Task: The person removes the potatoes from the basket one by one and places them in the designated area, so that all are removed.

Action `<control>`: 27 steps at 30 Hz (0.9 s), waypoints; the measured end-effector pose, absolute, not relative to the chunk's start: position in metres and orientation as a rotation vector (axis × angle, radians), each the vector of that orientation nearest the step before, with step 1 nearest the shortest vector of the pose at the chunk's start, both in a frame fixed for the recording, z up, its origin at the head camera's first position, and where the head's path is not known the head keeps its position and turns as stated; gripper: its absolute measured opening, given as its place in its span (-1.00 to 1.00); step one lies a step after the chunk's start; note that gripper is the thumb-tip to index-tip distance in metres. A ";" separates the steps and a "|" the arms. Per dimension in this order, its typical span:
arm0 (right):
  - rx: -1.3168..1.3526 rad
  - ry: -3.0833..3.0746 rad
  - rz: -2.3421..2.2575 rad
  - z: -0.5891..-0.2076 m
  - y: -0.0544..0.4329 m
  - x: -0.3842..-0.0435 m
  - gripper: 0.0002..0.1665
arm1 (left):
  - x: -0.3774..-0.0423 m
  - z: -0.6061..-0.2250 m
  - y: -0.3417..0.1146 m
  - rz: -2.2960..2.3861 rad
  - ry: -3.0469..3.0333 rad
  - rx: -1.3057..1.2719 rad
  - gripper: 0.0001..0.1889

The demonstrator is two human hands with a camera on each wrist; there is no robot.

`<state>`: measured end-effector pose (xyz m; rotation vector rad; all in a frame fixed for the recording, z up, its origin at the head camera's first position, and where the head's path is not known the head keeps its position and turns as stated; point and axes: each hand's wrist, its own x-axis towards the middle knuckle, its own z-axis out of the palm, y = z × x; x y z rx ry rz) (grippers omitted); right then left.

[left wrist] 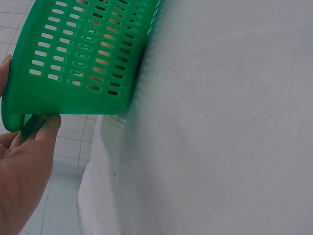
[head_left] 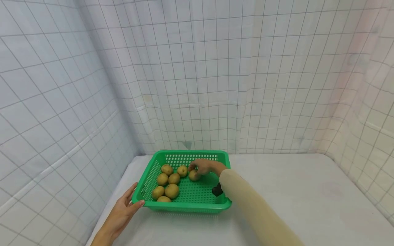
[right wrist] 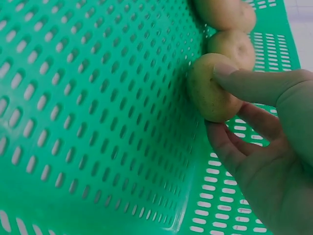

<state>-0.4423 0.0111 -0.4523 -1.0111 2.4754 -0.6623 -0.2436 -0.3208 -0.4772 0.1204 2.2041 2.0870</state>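
A green plastic basket (head_left: 187, 205) with slotted walls stands on the white-covered table. Inside it, toward the left, lie several potatoes (head_left: 171, 191). My right hand (head_left: 204, 166) reaches in over the basket's right side and grips one potato (right wrist: 210, 88) between thumb and fingers, close to the back wall. Another potato (right wrist: 234, 48) lies right beside it in the right wrist view. At the basket's front left corner, my left hand (head_left: 121, 210) holds the rim, thumb at the front and fingers along the left side. The left wrist view shows its fingers (left wrist: 46, 132) at the corner.
White cloth walls with a dark grid (head_left: 215, 85) rise behind and at both sides. The white tabletop (head_left: 292, 191) extends to the right of the basket. A black band end (head_left: 217, 190) shows by the right sleeve (head_left: 246, 201).
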 end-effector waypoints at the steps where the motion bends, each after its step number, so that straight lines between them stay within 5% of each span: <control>1: -1.006 2.471 -0.671 -0.451 0.011 -0.442 -0.50 | -0.243 -0.477 -0.321 2.081 2.208 0.119 -0.09; 27: -0.973 2.389 -0.914 -0.402 0.030 -0.429 -0.38 | -0.243 -0.478 -0.322 2.121 2.162 0.126 -0.08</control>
